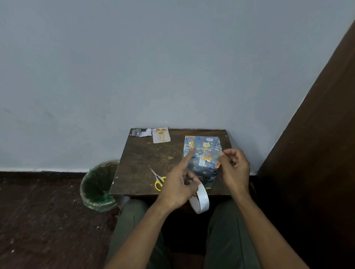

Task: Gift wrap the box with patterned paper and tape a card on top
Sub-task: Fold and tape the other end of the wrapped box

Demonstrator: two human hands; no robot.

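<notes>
Pale blue wall is filling most of the view, with a small dark wooden table (143, 159) pushed against it and a dark floor running off to the left. Starting at the left, a bin lined with a green bag (98, 186) is standing on the floor just beside the table's left edge. On the table's far left corner a scrap of patterned paper (139, 132) is lying beside the card (161, 135), both well apart from the work. Nearer the front, yellow-handled scissors (157, 179) are lying just left of the left hand (177, 187). That hand is pressing its straightened forefinger onto the folded flap of the box (201, 155), while its other fingers are curling round a roll of white tape (199, 199) hanging below the table's front edge. The box, already covered in bear-patterned paper, is sitting toward the table's right rear. The right hand (235, 167) is hovering at the box's right edge, thumb and forefinger seeming to pinch something small, probably a strip of tape, though it is too faint to be sure.

An end flap is apparently being sealed. Next, the strip needs laying across the fold while the forefinger is keeping the flap flat; the card remains to be fetched and taped.

Room is tight: the box is lying close to the table's right edge, with a dark brown panel (324, 140) crowding that side; the table's middle and left are offering more freedom.
</notes>
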